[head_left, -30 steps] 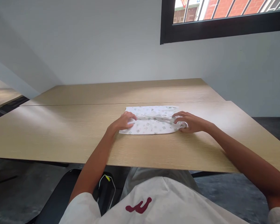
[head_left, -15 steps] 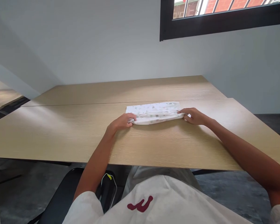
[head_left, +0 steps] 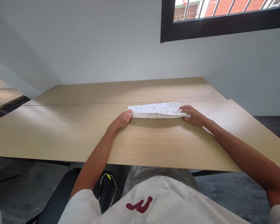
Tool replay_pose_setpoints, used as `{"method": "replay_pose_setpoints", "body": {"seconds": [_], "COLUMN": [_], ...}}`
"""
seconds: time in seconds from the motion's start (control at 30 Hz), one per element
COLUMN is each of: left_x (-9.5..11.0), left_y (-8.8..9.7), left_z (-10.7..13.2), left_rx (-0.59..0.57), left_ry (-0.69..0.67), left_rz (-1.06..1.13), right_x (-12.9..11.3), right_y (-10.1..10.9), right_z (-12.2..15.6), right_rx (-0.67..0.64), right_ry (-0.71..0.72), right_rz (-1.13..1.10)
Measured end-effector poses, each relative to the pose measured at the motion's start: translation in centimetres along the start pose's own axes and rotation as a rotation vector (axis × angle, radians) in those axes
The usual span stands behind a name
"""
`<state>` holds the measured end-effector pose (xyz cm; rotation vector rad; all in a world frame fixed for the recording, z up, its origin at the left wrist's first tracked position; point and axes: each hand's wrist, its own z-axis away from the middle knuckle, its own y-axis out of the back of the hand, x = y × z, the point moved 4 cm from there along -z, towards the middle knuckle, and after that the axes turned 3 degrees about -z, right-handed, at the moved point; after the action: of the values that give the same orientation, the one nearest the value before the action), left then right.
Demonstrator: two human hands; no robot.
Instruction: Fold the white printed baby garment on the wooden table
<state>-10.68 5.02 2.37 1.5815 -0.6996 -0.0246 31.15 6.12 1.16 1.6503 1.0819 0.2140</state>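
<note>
White printed cloth [head_left: 154, 109], a thin, soft-looking fabric strip with small scattered motifs, lay crosswise on the pale wood-grain table [head_left: 154, 146] in front of me, just on my side of the thin dark seam [head_left: 84, 104]. My bare left hand [head_left: 122, 119] was closed on its left end at the near corner, thumb and fingers pinching the fabric. My bare right hand [head_left: 193, 115] had the opposite end in a narrow grip, fingertips over the top; how many layers it had caught I could not tell. Between them the near edge ran fairly straight in loose folds. Uneven tension was the likeliest trouble, I judged: if one hand pulled harder, the strip could skew and its layers slide out of line. Fabric bunched by my right fingers could set into a crease, and letting go of either end too soon might let the soft folds spring open
</note>
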Motion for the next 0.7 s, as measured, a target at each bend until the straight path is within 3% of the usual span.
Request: {"method": "replay_pose_setpoints", "body": {"seconds": [0.1, 0.2, 0.3, 0.4, 0.47, 0.53, 0.63, 0.7], "left_x": [-0.5, -0.8, -1.2, -1.8, -2.1, -2.2, -1.9, -1.8], "left_y": [0.5, 1.4, 1.3, 0.7, 0.6, 0.4, 0.4, 0.7], "left_z": [0.0, 0.1, 0.0, -0.1, -0.1, 0.1, 0.3, 0.4], "left_rx": [0.018, 0.086, 0.060, 0.057, 0.097, 0.067, -0.016, 0.014], "left_ry": [0.026, 0.046, 0.089, 0.215, 0.320, 0.367, 0.331, 0.321], "left_rz": [-0.005, 0.037, 0.200, 0.408, 0.501, 0.590, 0.684, 0.713], "right_x": [0.0, 0.2, 0.4, 0.4, 0.3, 0.1, -0.1, -0.1], "right_y": [0.0, 0.5, 0.9, 0.7, 0.4, 0.2, 0.1, 0.1], "right_z": [-0.1, -0.4, -0.5, -0.5, -0.5, -0.4, -0.4, -0.3], "right_rx": [-0.008, 0.023, 0.119, 0.159, 0.172, 0.192, 0.230, 0.238], "right_ry": [-0.017, -0.130, -0.249, -0.408, -0.499, -0.552, -0.579, -0.570], "right_rz": [-0.041, -0.180, -0.359, -0.459, -0.489, -0.502, -0.477, -0.439]}}
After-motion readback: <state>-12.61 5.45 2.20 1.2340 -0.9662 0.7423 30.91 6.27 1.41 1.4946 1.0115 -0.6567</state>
